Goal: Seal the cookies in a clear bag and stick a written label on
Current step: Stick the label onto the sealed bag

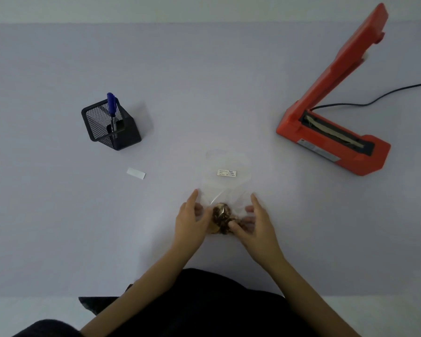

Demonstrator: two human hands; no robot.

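Note:
A clear plastic bag (pixel 225 183) lies flat on the table, its far end pointing away from me. Brown cookies (pixel 221 216) sit bunched at its near end. A small white label with handwriting (pixel 226 173) is stuck on the bag's upper half. My left hand (pixel 191 220) holds the bag's near left side, fingers curled around the cookies. My right hand (pixel 255 221) grips the near right side, thumb pressing on the cookies through the plastic.
An orange heat sealer (pixel 331 139) stands at the right with its arm raised and a black cord trailing off. A black mesh pen holder (pixel 111 125) with a blue pen (pixel 111 105) is at the left. A white backing strip (pixel 136 173) lies near it.

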